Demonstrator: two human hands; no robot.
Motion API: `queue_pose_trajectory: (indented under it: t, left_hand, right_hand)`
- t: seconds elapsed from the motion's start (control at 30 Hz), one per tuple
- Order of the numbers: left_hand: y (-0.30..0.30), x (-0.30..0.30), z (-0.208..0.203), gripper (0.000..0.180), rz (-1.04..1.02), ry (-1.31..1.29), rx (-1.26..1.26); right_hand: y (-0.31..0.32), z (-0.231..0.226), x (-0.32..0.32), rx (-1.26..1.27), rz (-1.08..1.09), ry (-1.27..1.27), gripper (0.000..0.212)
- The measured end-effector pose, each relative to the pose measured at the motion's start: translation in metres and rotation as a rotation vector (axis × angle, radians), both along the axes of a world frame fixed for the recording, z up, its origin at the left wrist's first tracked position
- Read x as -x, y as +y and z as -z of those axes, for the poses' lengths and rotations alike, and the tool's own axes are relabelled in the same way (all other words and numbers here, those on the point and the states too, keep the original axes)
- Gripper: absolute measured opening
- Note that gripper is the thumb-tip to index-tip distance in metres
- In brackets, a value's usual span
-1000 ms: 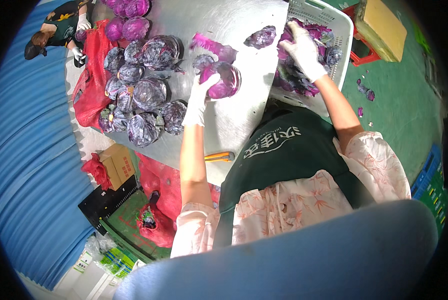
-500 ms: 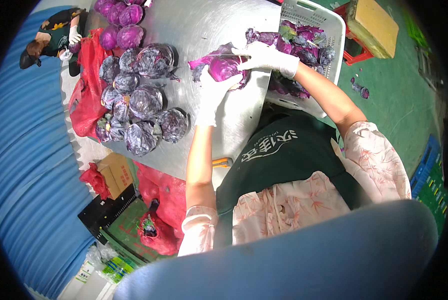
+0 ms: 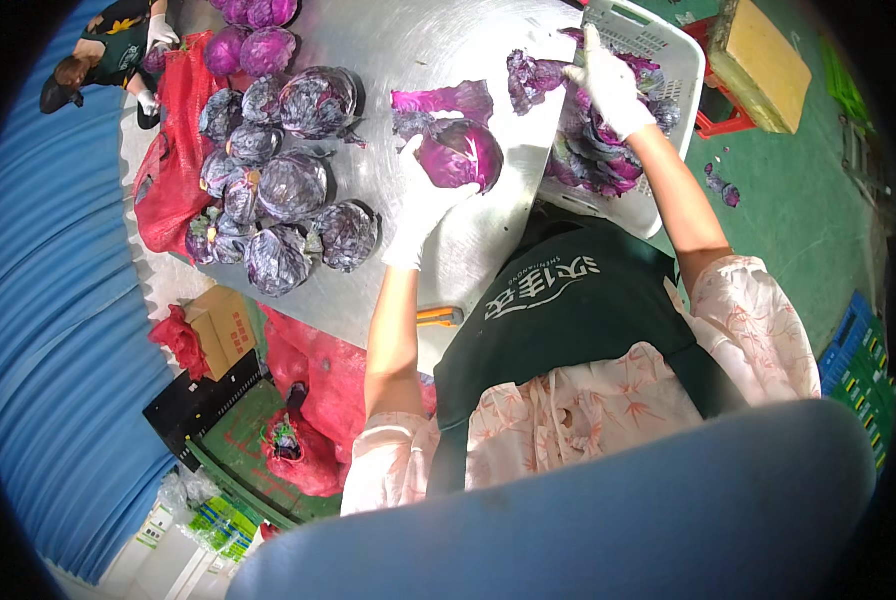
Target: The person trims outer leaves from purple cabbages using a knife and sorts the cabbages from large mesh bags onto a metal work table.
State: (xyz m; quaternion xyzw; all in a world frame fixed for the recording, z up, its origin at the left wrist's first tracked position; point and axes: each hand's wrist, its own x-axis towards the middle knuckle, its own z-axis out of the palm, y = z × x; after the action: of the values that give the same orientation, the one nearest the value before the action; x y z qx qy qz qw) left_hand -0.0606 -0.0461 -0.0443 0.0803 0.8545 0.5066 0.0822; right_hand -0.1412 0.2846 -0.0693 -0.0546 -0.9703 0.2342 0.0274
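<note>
A trimmed red cabbage (image 3: 460, 154) with glossy purple skin rests on the steel table. My gloved left hand (image 3: 426, 205) is closed around its near left side. Just behind the cabbage lies a loose purple leaf (image 3: 448, 100). My gloved right hand (image 3: 613, 88) is over the white crate (image 3: 648, 25), thumb and finger apart, with nothing visible between them. Beside its thumb, another dark leaf (image 3: 535, 80) lies at the table's right edge. Peeled leaves (image 3: 593, 160) fill the crate under this hand.
Untrimmed cabbages (image 3: 293, 187) cluster on the table's left, with brighter trimmed ones (image 3: 266, 52) behind. A red mesh sack (image 3: 173, 165) hangs at the left edge. An orange-handled cutter (image 3: 440, 316) lies at the near edge. Another person's gloved hand (image 3: 161, 32) is far left.
My right hand has left the cabbage and moved right, over the crate. My left hand still holds the cabbage, which now shows more of its smooth face.
</note>
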Motion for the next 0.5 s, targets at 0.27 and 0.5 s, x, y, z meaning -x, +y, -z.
queue_pose_trajectory:
  t: [0.27,0.5]
  left_hand:
    - [0.037,0.015,-0.055,0.113,-0.019,-0.109,0.355]
    - [0.069,0.009,-0.071,0.115,-0.035,-0.114,0.469]
  right_hand:
    - [-0.081,-0.033,-0.021,0.431,-0.696,-0.196,0.035]
    - [-0.071,-0.017,-0.031,0.021,-0.856,0.324,0.025]
